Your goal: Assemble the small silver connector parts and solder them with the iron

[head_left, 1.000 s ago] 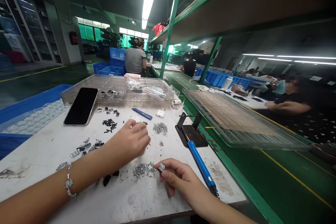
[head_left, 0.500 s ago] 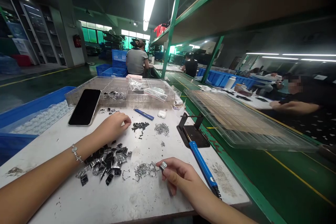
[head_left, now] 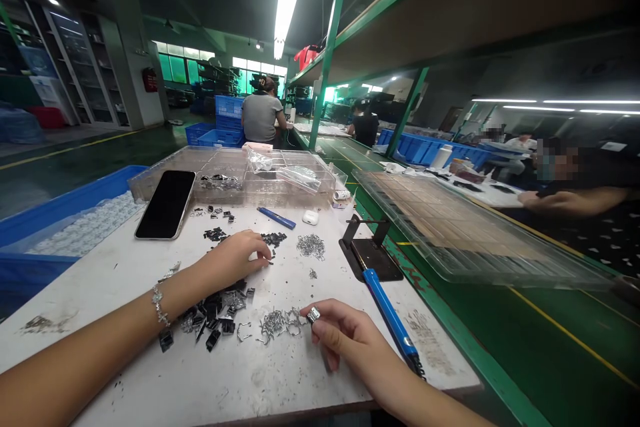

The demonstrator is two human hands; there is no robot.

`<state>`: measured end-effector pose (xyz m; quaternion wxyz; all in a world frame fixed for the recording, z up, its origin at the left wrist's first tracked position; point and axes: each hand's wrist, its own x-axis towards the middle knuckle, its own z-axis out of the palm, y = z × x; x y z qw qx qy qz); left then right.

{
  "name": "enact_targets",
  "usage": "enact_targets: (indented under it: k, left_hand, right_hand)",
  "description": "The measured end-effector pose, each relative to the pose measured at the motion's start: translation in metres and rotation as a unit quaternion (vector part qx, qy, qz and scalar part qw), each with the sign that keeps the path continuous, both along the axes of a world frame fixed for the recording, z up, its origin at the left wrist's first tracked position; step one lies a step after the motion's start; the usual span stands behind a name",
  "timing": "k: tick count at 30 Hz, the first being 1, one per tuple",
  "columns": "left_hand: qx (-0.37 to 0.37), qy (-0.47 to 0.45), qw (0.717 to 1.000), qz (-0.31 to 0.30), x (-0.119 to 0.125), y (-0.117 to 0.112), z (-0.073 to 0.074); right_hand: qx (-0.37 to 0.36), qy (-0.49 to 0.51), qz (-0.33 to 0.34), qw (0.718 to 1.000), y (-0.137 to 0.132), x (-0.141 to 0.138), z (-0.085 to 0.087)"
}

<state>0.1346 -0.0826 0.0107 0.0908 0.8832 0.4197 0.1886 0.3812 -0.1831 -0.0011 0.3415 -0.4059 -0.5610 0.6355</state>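
We see boxy part (head_left: 313,314), shiny silver, right hand (head_left: 345,333) pinching it near soldering iron (head_left: 389,312), left hand (head_left: 241,252) farther off, grip unclear

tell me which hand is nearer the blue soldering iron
Right. The right hand is left of the soldering iron; the left hand is farther left, by the small black pieces.

A phone (head_left: 165,205), blue crates (head_left: 229,113) beyond; red thing (head_left: 306,57), perhaps a bag.
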Motion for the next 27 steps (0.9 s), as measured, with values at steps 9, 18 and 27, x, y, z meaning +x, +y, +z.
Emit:
enact_targets:
  k: [9,18,27]
  left_hand:
    - [0.087,0.031,0.995,-0.041,0.017,-0.013,0.004]
    - [0.216,-0.082,0.948,-0.221,0.05,-0.075,0.032]
    - [0.218,-0.06,0.953,-0.203,0.051,-0.071,0.021]
  right_hand:
    - [0.006,0.001,0.004,1.0,0.002,0.0,-0.002]
    - [0.032,0.02,0.02,0.999,0.001,0.002,-0.002]
    - [0.01,0.024,0.017,1.0,-0.001,0.002,0.003]
